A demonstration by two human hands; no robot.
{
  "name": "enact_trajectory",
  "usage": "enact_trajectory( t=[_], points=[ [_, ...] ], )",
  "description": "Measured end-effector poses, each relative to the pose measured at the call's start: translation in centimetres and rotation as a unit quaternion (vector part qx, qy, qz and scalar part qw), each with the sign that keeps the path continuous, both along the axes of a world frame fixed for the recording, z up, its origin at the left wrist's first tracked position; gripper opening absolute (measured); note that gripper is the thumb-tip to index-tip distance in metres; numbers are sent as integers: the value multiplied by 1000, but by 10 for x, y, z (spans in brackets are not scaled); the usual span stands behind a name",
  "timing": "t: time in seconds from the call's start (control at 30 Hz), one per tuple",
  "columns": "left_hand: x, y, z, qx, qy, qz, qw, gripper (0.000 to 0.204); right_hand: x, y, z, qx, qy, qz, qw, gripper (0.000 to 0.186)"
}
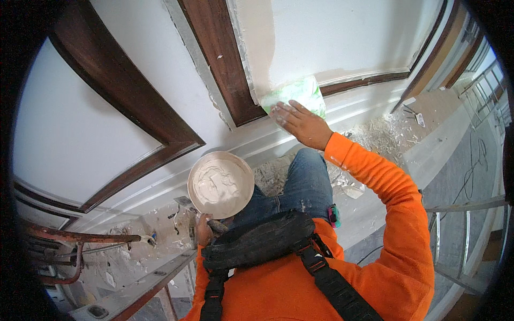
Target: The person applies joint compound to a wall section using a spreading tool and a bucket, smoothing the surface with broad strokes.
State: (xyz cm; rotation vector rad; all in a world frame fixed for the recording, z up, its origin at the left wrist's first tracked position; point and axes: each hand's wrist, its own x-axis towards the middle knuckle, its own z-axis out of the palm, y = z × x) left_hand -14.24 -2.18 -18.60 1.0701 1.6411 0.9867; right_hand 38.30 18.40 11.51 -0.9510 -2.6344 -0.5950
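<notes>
My right hand point(301, 122) lies over a flexible plastic spreader point(307, 92), white and green and smeared with filler. Its fingers press the sheet against the wall panel, at the inner lower corner of a dark brown wood moulding point(247, 109). Below and to the left, my left hand point(203, 230) grips a round pale bucket point(246, 198) low on its side. Wet off-white filler point(217, 182) sits in the bucket, its surface ridged. A putty knife point(217, 226) seems to be at the same hand, though its hold is partly hidden.
A metal ladder or scaffold rail point(155, 278) crosses the lower left, near a rusty red tube frame point(80, 235). Plaster scraps point(383, 136) litter the covered floor along the skirting. Another metal frame point(466, 235) stands right, with a dark cable point(474, 166) on the floor.
</notes>
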Motion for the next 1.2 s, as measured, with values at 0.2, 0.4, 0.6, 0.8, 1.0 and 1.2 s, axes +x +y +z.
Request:
enact_trajectory(
  t=[0.2,0.4,0.6,0.8,1.0,1.2],
  points=[
    [65,10,107,167,231,-178,942,34,14,-9,8,-43,13,-11,999,55],
    [71,9,110,91,106,-62,988,28,5,-24,64,-194,107,-29,975,44],
    [120,29,166,-62,-18,102,993,22,23,-39,25,-175,321,-77,927,51],
    [76,18,102,117,75,-82,987,16,5,-47,13,-81,357,-77,928,55],
    [53,7,54,142,78,-55,985,16,14,-47,18,-217,500,-138,827,39],
    [110,16,136,56,-156,-21,986,27,37,-41,72,-214,292,-140,922,37]
  ],
)
